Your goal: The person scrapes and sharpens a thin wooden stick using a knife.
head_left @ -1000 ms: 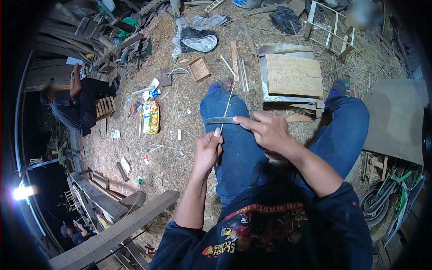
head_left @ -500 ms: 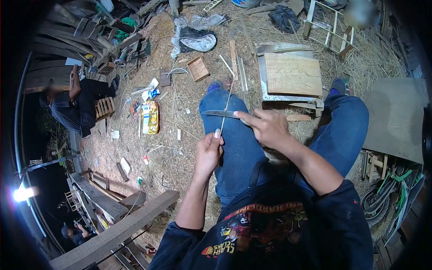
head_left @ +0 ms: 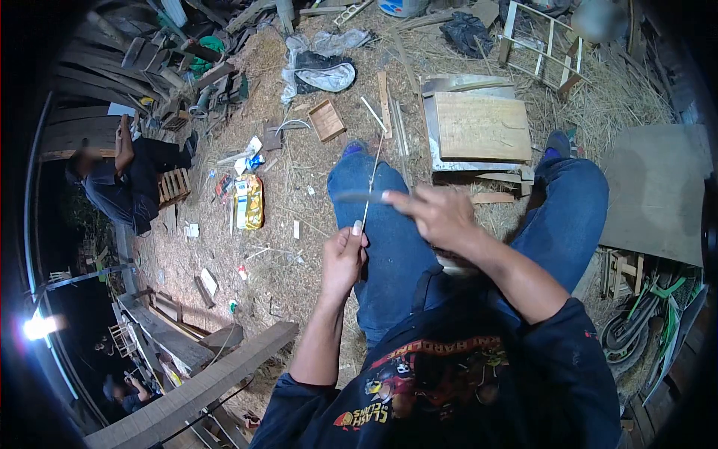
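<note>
My left hand (head_left: 342, 260) is closed round the lower end of a thin pale strip (head_left: 375, 163), with the thumb pressed along it. The strip points up and away over my left knee. My right hand (head_left: 443, 216) is closed on the handle of a knife (head_left: 359, 196). The blade is blurred and lies across the strip, a little above my left thumb, its tip toward the left. Whether the blade touches the strip I cannot tell.
A flat board (head_left: 482, 126) lies beyond my knees beside a small wooden box (head_left: 327, 120). A yellow packet (head_left: 248, 202) is on the straw-strewn ground. At the left a person (head_left: 112, 179) sits on a crate; a wooden beam (head_left: 198, 382) crosses the lower left.
The knife moved up the strip earlier and is now slightly lower and blurred. My left hand still holds the strip in nearly the same place. The view has shifted slightly.
</note>
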Demonstrator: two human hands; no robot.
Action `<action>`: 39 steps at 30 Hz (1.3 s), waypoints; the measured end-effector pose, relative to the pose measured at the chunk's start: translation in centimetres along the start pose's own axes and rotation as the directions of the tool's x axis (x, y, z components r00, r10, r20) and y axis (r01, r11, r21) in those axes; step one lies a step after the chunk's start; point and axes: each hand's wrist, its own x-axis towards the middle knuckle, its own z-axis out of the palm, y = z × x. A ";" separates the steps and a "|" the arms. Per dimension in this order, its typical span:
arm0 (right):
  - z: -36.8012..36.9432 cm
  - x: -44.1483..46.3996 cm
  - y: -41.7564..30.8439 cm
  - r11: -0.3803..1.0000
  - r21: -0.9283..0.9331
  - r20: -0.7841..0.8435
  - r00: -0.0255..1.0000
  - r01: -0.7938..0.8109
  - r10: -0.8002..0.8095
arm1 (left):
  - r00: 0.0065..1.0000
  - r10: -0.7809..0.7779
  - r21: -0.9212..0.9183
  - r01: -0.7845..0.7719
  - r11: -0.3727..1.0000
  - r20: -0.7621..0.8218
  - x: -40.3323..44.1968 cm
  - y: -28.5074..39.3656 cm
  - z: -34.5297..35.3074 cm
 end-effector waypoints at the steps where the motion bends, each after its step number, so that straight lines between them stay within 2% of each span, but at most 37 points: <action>1: 0.3 -0.4 -0.3 0.996 0.044 -0.075 0.995 0.075 -0.072 | 1.000 0.004 0.018 -0.004 1.000 0.000 0.0 -0.1 0.0; 2: 0.3 0.0 0.4 0.996 0.045 -0.076 0.995 0.074 -0.071 | 1.000 0.004 0.020 -0.004 1.000 0.000 0.1 0.0 -0.1; 5: -0.2 0.6 1.2 0.996 -0.011 -0.009 0.997 -0.083 0.083 | 1.000 -0.026 -0.019 0.026 0.999 0.011 -0.4 0.1 -0.1; 6: 0.0 0.2 0.7 0.997 -0.016 -0.015 0.997 -0.081 0.081 | 1.000 -0.024 0.006 0.023 1.000 0.012 -0.5 0.3 -0.1; 8: 0.3 -0.5 0.0 0.998 0.036 -0.062 0.997 0.056 -0.054 | 1.000 -0.022 0.031 0.022 0.999 0.012 -0.8 0.2 -0.1; 9: 0.0 -0.6 0.0 1.000 0.013 -0.017 1.000 0.006 -0.005 | 1.000 -0.008 0.022 0.007 1.000 0.013 -1.0 -0.1 -0.3; 12: 0.2 0.1 0.7 0.996 0.084 -0.038 0.998 -0.043 0.046 | 1.000 -0.010 0.006 0.010 1.000 0.007 -1.7 -0.3 -0.5; 16: 1.0 -0.5 0.5 0.999 0.031 -0.057 0.998 -0.015 0.017 | 0.999 -0.032 -0.017 0.032 0.999 0.008 -2.3 -0.7 -0.8; 19: 0.6 -0.3 -0.3 0.999 0.041 -0.015 0.999 -0.028 0.028 | 0.999 -0.037 0.013 0.037 0.999 -0.025 -2.4 -0.5 -0.9; 22: -0.1 0.1 -0.1 0.999 0.044 0.002 1.000 0.021 -0.021 | 1.000 -0.007 -0.001 0.007 1.000 0.019 -2.4 -1.0 -1.0; 24: -0.2 0.8 1.6 0.992 0.056 -0.009 0.993 -0.117 0.118 | 0.999 -0.039 0.001 0.039 0.999 0.009 -3.1 -0.7 -1.3; 26: 0.1 0.6 0.7 0.990 0.045 0.002 0.991 -0.132 0.132 | 0.999 -0.047 -0.003 0.047 0.999 0.001 -3.0 -0.2 -1.2; 28: 0.4 -0.2 -0.6 0.992 0.098 -0.091 0.993 0.078 -0.069 | 0.999 -0.046 0.016 0.046 0.999 0.002 -3.0 -0.1 -0.9; 29: 0.2 -0.3 -0.4 0.999 0.026 0.061 0.998 -0.023 0.022 | 0.999 -0.047 0.017 0.047 0.999 0.003 -3.0 -0.1 -1.0; 30: 0.1 -0.1 0.3 0.999 0.028 0.064 0.998 -0.027 0.026 | 0.999 -0.052 0.012 0.052 0.999 -0.001 -3.2 0.0 -1.1; 32: -0.1 0.9 1.9 0.982 0.070 0.025 0.985 -0.175 0.173 | 0.999 -0.050 0.007 0.050 0.999 -0.008 -3.3 0.0 -1.2; 34: 0.4 0.0 0.2 0.990 0.047 0.057 0.990 -0.135 0.132 | 1.000 -0.027 0.029 0.027 0.999 0.010 -3.4 0.1 -1.1; 36: 0.8 -0.6 -0.5 0.994 0.110 -0.014 1.000 -0.012 0.014 | 0.999 -0.030 -0.010 0.031 0.999 0.028 -3.2 -0.2 -1.3; 37: 1.1 -0.2 0.3 0.985 0.145 -0.045 0.994 -0.093 0.100 | 0.998 -0.046 -0.044 0.047 0.998 0.038 -3.4 -0.4 -1.5; 38: 1.2 0.1 1.2 0.982 0.165 -0.073 0.992 -0.088 0.102 | 0.998 -0.055 -0.042 0.056 0.998 0.032 -3.7 -0.5 -1.5; 39: 0.8 -0.1 0.4 0.985 0.149 -0.019 0.996 -0.084 0.087 | 0.995 -0.096 -0.063 0.098 0.993 0.037 -3.7 0.0 -1.3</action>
